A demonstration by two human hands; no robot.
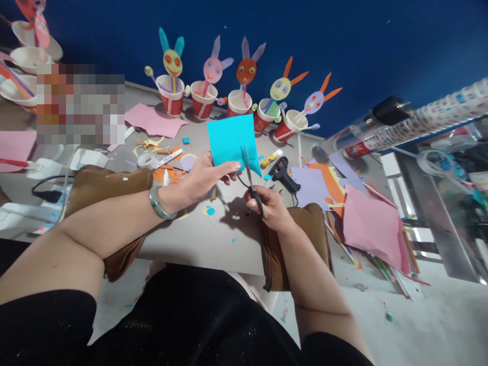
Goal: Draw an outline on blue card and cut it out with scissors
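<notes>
Item: thin turquoise paper sheet (231, 138), held upright above the grey tabletop (206, 239). Left hand (204, 178) pinches its lower edge; right hand (267, 206) grips small black-handled scissors (251, 180), blades entering the bottom edge. Likely light, floppy, tear-prone; best held near the cut. Surroundings: scrap-littered surface, red paper-cup bunny figures (244, 96), dark blue wall (381, 40).

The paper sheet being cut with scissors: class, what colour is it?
Turquoise blue paper sheet, seen in the head view.
</notes>
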